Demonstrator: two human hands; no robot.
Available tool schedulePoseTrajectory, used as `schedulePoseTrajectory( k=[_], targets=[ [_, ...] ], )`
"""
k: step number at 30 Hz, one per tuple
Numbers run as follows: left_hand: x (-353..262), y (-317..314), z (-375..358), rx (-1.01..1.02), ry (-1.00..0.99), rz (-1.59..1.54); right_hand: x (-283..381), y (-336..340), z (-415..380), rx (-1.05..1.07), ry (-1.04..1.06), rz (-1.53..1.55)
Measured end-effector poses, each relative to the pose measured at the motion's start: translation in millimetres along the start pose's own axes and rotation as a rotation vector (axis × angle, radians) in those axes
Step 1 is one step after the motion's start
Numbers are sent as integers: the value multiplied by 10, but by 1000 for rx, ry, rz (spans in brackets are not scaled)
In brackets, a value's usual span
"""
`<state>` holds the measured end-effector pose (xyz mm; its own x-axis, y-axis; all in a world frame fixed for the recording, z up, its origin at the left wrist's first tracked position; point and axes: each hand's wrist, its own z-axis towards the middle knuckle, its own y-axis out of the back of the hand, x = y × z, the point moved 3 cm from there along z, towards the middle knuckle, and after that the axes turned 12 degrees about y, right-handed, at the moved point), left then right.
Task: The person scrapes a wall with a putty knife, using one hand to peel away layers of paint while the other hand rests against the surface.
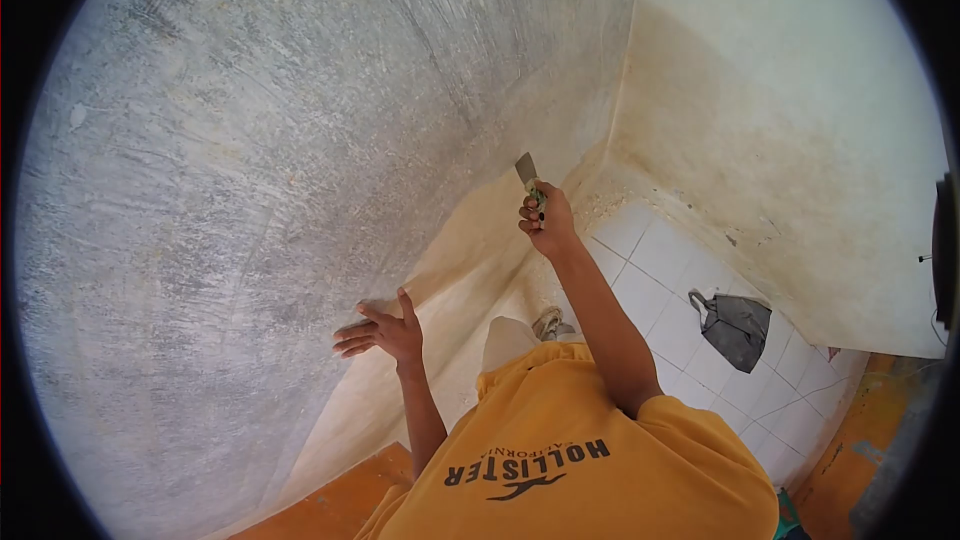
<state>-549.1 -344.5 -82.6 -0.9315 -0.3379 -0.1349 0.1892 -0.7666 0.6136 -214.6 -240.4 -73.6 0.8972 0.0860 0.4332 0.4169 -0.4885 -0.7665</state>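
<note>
My right hand (547,218) is wrapped round the handle of a putty knife (527,168), whose flat metal blade points up toward the scraped grey wall (250,140). The blade overlaps the wall near its lower edge, close to the room's corner. Lower and to the left, my left hand (388,333) has its fingers spread at the wall surface, with nothing in it. Between the hands, a loose sheet of pale wall covering (455,250) hangs away from the grey surface and runs down past my left forearm.
A pale stained wall (760,130) meets the grey one at the corner. On the white tiled floor (640,290) lies a dark grey bag (737,330) with a strap. Orange surfaces (350,490) show at the bottom left and right. A dark round object (943,250) sits at the right edge.
</note>
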Motion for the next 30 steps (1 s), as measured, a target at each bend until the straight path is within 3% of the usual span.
schedulePoseTrajectory(
  k=[3, 12, 15, 24, 27, 30],
  targets=[
    [20, 41, -66, 10, 1, 5, 6, 136, 237, -88, -5, 21],
    [23, -4, -68, 5, 18, -2, -3, 276, 445, -80, -72, 39],
    [20, 11, -16, -17, 0, 24, 32, -41, -43, -40, -69, -12],
    [19, -11, -38, -31, 1, 39, -44, -76, -137, 15, -31, -18],
    [26, 29, -58, -13, -6, 42, -133, 177, 323, -80, -29, 45],
    [42, 0, -58, -19, -30, 64, -145, -57, -7, -56, -40, 16]
  ],
)
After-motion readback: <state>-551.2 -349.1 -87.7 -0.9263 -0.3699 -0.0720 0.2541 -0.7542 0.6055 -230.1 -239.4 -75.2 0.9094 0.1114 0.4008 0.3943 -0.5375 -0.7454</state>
